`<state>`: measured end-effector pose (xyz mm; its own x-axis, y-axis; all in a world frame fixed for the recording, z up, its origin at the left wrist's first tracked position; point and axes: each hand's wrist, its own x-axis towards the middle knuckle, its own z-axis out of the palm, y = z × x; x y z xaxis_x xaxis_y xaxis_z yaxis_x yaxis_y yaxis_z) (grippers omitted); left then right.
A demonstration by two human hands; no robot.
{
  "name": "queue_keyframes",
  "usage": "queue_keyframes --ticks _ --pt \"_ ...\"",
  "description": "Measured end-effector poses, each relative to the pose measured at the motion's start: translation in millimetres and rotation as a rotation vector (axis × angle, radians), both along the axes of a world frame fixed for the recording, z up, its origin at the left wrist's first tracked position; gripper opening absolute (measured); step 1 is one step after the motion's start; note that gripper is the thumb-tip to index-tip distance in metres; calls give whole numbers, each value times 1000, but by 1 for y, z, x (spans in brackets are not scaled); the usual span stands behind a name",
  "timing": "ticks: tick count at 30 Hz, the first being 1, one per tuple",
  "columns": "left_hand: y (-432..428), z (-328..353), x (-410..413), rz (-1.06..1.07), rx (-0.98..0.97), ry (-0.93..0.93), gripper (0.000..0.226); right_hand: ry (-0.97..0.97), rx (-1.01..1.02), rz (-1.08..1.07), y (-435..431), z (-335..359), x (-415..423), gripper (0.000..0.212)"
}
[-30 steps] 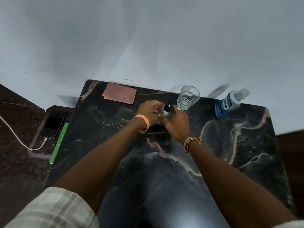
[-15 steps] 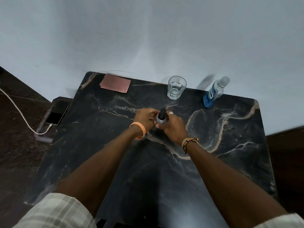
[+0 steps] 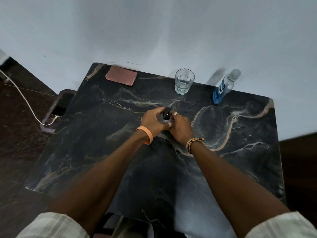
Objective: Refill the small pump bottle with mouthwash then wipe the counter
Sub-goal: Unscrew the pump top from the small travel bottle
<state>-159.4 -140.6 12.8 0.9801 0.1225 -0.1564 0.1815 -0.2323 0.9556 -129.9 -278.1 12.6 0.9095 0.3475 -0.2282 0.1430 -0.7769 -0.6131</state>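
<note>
The small clear pump bottle [image 3: 166,115] with a black pump head stands on the black marble counter [image 3: 231,134], near its middle. My left hand [image 3: 151,121] grips its body from the left. My right hand [image 3: 181,127] closes on it from the right, fingers by the pump collar. Most of the bottle's body is hidden by my fingers. The blue mouthwash bottle [image 3: 223,88] with a clear cap stands at the back right, by the wall. A folded pink cloth [image 3: 121,77] lies flat at the back left corner.
A clear glass [image 3: 183,81] with some water stands at the back, between cloth and mouthwash. A phone [image 3: 59,111] on a white cable lies on a low ledge left of the counter. A pale wall closes off the back.
Both hands and the pump bottle have drawn back from the glass toward the counter's middle. The view has tilted, so the counter sits lower in the frame.
</note>
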Motion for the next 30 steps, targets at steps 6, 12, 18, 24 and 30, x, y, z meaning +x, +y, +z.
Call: queue_keyframes --ticks 6,12,18,24,30 --pt "-6 -6 4 134 166 -43 38 14 2 -22 0 1 -4 39" --pt "-9 -1 0 135 157 -44 64 -17 -49 -31 1 4 -7 24" --pt "-8 4 2 129 347 -78 54 -20 -19 -44 -1 5 -10 26" --pt "1 6 0 65 301 -49 47 -25 -7 -38 -1 8 -10 30" --pt "-1 6 3 22 303 -34 65 -39 -55 -13 -1 3 -8 30"
